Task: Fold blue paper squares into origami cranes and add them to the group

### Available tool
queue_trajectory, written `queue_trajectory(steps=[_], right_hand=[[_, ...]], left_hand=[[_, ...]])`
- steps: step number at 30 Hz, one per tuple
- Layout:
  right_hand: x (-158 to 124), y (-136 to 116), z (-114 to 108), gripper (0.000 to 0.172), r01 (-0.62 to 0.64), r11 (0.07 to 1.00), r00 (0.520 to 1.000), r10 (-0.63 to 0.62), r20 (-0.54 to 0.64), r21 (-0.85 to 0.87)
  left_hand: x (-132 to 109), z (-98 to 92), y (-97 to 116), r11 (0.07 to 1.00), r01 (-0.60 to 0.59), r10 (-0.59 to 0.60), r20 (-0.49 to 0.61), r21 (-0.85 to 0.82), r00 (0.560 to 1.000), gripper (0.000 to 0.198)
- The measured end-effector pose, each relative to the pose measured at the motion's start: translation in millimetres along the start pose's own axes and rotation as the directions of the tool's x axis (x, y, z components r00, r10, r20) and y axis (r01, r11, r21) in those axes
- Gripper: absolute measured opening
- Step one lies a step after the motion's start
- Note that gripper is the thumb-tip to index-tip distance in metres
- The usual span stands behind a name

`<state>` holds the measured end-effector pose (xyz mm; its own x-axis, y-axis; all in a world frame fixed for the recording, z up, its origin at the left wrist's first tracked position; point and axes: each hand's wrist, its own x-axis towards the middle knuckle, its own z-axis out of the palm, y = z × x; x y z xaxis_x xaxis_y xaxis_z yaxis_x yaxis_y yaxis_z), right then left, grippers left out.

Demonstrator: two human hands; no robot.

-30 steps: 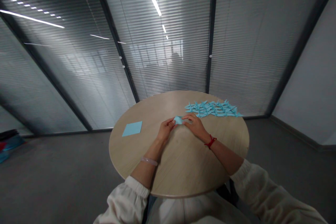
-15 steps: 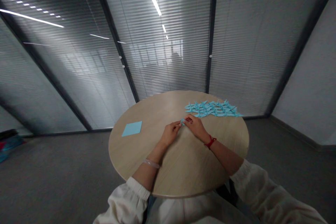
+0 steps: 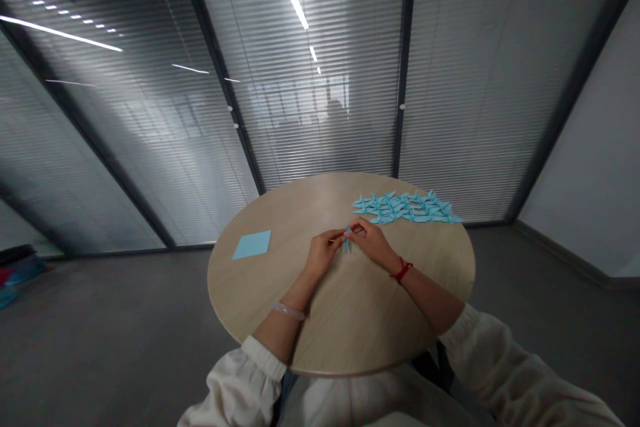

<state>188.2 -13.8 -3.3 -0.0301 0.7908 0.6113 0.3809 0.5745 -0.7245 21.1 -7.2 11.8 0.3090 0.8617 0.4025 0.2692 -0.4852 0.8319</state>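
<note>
Between my fingertips is a small piece of folded blue paper (image 3: 347, 245), with narrow points hanging down toward me. My left hand (image 3: 323, 252) pinches it from the left, thumb and forefinger together. From the right, my right hand (image 3: 369, 237) grips it with bent fingers. The fingertips cover most of the paper, so its exact folded shape is hard to make out. Several folded blue paper cranes (image 3: 407, 207) lie in close rows just beyond my right hand. A flat blue paper sheet (image 3: 252, 245) rests to the left of my left hand.
The round wooden table (image 3: 370, 333) is in front of me, its near edge close to my lap. Glass partitions with blinds (image 3: 325, 140) stand behind it. A white wall (image 3: 590, 167) is on the right. Dark and blue items (image 3: 23, 270) sit on the floor at far left.
The folded paper has turned between my fingers, and its narrow points now show below them. Both hands stay in nearly the same place. The cranes and flat sheet have not moved.
</note>
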Motion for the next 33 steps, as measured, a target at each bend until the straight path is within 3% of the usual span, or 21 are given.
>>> queue_trajectory(steps=[7,17,25,29,33], right_hand=[[0.6,1.8,-0.8,0.025,-0.066,0.996,0.998,0.065,0.022,0.067],[3.7,12.0,-0.9,0.022,-0.030,0.996,0.999,0.026,0.039,0.088],[1.8,4.2,-2.9,0.015,0.053,0.998,0.994,-0.056,0.094,0.038],[1.3,3.6,-1.5,0.015,0.075,0.997,0.993,-0.077,0.092,0.023],[0.1,1.7,-0.2,0.015,0.085,0.996,0.988,-0.089,0.127,0.037]], left_hand=[[1.6,-0.9,-5.1,1.000,-0.017,0.017,0.016,-0.005,1.000,0.021],[1.3,-3.7,-1.8,0.999,-0.039,0.039,0.017,-0.004,0.999,0.026],[-2.9,-1.1,-0.5,0.987,-0.117,0.115,0.028,0.113,0.993,0.051],[-2.0,-0.2,-1.0,0.968,-0.197,0.197,0.018,0.156,0.980,0.042],[-1.2,-0.7,-3.8,0.976,-0.181,0.179,0.031,0.121,0.983,0.040]])
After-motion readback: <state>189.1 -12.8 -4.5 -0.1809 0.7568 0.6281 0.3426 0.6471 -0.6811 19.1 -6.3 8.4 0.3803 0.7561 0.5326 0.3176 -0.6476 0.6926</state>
